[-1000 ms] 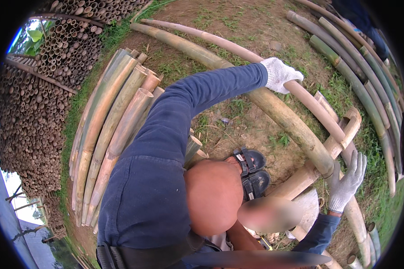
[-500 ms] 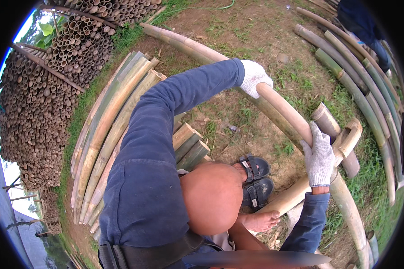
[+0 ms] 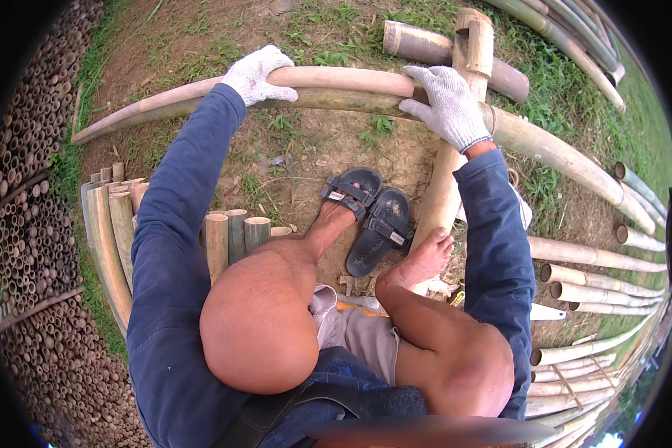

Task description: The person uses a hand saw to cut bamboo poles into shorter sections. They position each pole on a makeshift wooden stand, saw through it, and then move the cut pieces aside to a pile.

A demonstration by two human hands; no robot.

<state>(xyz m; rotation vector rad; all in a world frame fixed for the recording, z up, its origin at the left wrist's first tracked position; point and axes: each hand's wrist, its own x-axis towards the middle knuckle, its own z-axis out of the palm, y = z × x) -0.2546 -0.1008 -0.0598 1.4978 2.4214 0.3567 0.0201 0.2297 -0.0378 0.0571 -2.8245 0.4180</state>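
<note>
A long bamboo pole (image 3: 336, 99) lies crosswise in front of me, with a pale strip along its far side and a greenish near side. My left hand (image 3: 260, 76), in a white knit glove, grips it left of the middle, fingers over the far side and thumb on the near side. My right hand (image 3: 449, 106), gloved too, straddles the pole farther right, thumb and forefinger spread around the end of the pale strip. Next to that hand, the pole crosses a thick bamboo support (image 3: 434, 196) with a notched top. My bare foot (image 3: 423, 263) rests against this support.
A short bamboo piece (image 3: 418, 42) lies under the support's far end. Cut poles (image 3: 216, 243) stand close on the left, beyond them a big bamboo stack (image 3: 33, 172). More poles (image 3: 605, 299) lie at right. A black sandal (image 3: 381, 231) sits on the dirt; a white blade-like piece (image 3: 546, 312) lies near my right arm.
My view has swung right, so the pole now runs nearly level across it. Both hands stay on the pole; the right thumb and forefinger look more spread.
</note>
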